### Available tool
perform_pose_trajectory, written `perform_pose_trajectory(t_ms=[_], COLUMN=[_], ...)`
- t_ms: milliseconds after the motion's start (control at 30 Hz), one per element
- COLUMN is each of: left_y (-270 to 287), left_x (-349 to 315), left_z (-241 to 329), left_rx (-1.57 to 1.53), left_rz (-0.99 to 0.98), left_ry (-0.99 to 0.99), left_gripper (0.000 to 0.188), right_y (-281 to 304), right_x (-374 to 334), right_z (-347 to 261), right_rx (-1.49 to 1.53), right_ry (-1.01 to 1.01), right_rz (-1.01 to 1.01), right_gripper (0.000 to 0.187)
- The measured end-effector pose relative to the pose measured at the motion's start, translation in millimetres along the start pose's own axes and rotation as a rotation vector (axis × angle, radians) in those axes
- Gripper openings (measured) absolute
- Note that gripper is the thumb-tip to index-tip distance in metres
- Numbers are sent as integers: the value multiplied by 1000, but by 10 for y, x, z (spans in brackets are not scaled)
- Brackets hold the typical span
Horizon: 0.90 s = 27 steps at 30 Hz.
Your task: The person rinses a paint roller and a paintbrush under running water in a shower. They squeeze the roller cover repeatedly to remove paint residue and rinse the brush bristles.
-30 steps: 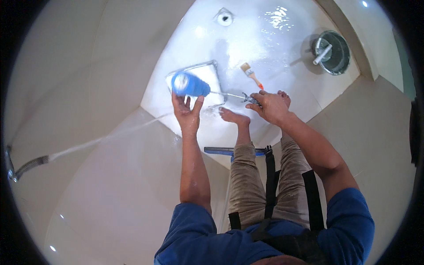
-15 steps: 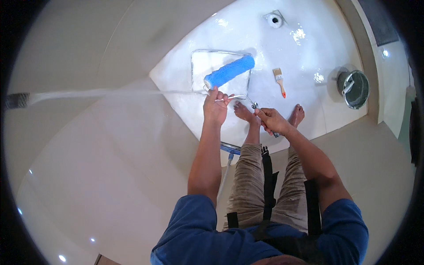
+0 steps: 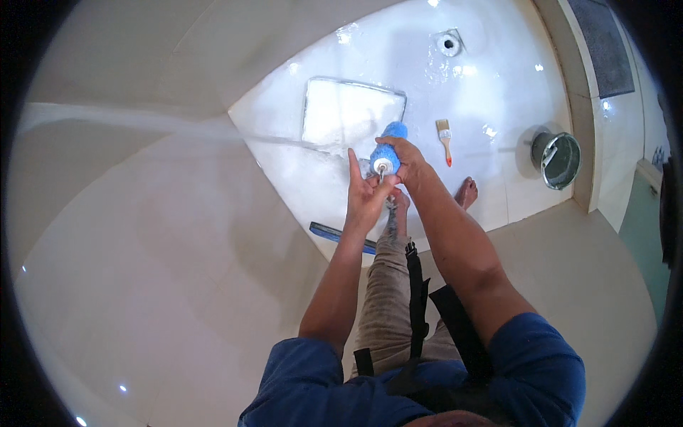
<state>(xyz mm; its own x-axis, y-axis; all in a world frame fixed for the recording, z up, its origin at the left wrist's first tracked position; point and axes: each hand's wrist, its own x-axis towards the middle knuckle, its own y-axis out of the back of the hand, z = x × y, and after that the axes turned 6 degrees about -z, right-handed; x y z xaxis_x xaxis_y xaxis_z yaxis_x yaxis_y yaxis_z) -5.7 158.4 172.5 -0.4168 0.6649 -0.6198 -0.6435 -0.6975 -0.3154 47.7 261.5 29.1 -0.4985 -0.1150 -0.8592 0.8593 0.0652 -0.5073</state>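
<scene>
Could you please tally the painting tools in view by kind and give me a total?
Paint roller, blue sleeve, gripped by the right hand with the left hand at its end: 1
Paint tray, white: 1
Paintbrush: 1
Bucket: 1
Total: 4

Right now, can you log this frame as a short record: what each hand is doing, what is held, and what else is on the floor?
Right hand: gripping a blue paint roller around its sleeve
Left hand: fingers spread, at the roller's metal end
Paint tray: white, on the wet white floor, beyond the hands
Paintbrush: lying right of the tray
Bucket: metal, far right
Floor drain: top of view
Bare foot: below the brush
</scene>
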Motion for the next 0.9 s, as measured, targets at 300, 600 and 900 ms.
perform_pose_trajectory(t_ms=[300,600,900], left_y=[-334,-441,365], left_x=[188,188,232], left_z=[-294,-302,-215], left_rx=[271,272,78], left_rz=[262,416,495], left_ry=[-91,-128,-223], left_gripper=[79,74,39], right_y=[-151,-174,-797], right_x=[57,124,-104], right_z=[-216,-527,-423], right_rx=[-195,-80,-116], right_ry=[-7,118,531], right_rz=[114,309,170], right_gripper=[40,46,61])
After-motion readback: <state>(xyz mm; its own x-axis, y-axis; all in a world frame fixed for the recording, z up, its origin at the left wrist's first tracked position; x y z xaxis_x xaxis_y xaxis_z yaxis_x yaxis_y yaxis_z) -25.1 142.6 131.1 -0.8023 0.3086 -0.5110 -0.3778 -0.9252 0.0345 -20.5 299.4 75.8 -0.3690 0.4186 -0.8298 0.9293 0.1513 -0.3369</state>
